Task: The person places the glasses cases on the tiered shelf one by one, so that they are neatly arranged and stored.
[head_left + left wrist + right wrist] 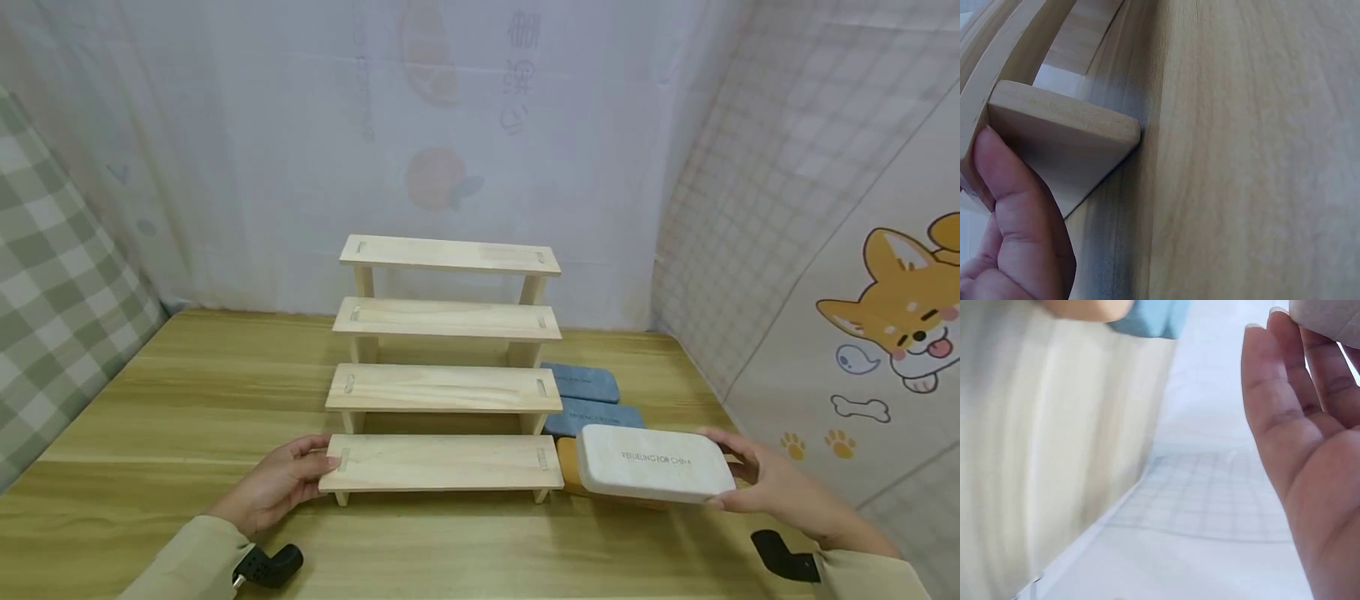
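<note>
Pinching, with the left hand [279, 483], the left end of the front step [442, 465] of the stand [444, 389], set just to that hand's right. Grasping the white case [652, 477] by one end with the right hand [772, 482], with thumb [729, 502] at the near edge and fingers [724, 438] at the far one. Held out left of that hand, partly hiding the orange case [568, 467], near two blue cases [592, 415] beyond. Angling both sleeves [191, 560] inward.

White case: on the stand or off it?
Off: the right hand grips the white case by its right end, beside the stand; the orange case shows between them.
</note>
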Motion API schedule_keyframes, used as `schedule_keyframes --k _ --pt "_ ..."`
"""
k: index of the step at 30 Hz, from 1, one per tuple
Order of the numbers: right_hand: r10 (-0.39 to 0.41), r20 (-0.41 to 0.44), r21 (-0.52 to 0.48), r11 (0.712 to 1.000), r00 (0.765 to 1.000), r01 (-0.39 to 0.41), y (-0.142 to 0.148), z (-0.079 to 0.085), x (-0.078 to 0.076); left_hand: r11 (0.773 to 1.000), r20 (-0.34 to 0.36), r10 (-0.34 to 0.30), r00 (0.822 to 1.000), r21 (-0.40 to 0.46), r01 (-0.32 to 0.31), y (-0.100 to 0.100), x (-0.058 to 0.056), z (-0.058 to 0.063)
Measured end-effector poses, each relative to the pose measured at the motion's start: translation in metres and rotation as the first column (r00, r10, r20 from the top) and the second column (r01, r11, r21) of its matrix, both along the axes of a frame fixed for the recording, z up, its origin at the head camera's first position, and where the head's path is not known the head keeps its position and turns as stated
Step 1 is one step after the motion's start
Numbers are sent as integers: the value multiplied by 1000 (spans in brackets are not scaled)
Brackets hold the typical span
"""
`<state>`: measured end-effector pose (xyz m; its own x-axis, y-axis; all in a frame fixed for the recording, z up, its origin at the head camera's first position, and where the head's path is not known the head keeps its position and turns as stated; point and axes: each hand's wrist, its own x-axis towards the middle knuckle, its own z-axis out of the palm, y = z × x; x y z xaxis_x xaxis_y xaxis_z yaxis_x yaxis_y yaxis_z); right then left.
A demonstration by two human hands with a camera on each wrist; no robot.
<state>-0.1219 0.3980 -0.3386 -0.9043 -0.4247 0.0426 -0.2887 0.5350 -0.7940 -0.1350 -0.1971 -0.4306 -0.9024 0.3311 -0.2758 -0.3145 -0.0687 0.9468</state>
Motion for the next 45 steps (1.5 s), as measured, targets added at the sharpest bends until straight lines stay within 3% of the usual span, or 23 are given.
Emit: schedule_keyframes --k 4,16,27,45 --pt "6 -57 2 1000 998 -6 -10 12 -13 1000 4 -1 1000 -9 1 2 1 0" --pt "16 30 17 1000 999 -17 -42 60 -52 1000 6 1 1000 -22 -1 3 1 0" --pt "-14 4 94 996 1000 13 -84 106 -89 999 0 6 1000 -36 -6 1 4 3" --pt "-34 28 96 995 999 31 -143 143 -144 999 6 0 1000 -46 0 0 3 0"
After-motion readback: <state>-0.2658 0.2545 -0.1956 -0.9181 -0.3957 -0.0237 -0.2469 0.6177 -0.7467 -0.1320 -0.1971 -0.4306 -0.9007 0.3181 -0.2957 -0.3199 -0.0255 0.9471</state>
